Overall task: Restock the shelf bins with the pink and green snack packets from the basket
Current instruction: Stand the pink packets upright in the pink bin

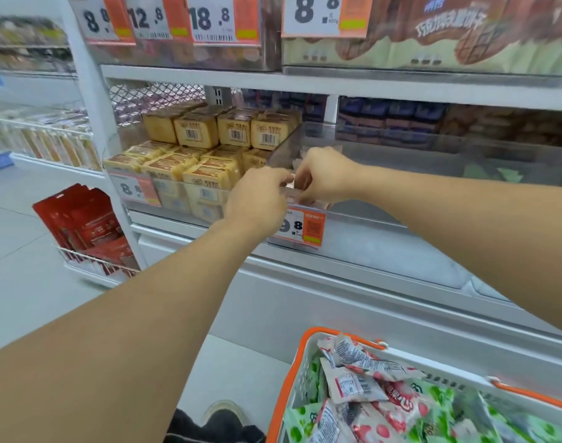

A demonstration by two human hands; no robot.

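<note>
A white basket with an orange rim [308, 372] sits at the bottom right, holding several pink snack packets [398, 407] and green snack packets [439, 394]. Both of my hands are at the front left corner of a clear shelf bin [385, 174]. My left hand [257, 199] pinches the top edge of a pale pink packet [291, 190] standing in that corner. My right hand [326, 175] curls over the same small stack of packets from the right. The hands hide most of the packets. The rest of the bin looks nearly bare, with something green [497, 174] at the far right.
Yellow boxed snacks [196, 132] fill the bin to the left. A 9.8 price tag [302, 227] hangs on the bin front under my hands. A shelf [273, 79] with more goods runs above. Red packets [81, 225] hang on a wire rack at the lower left.
</note>
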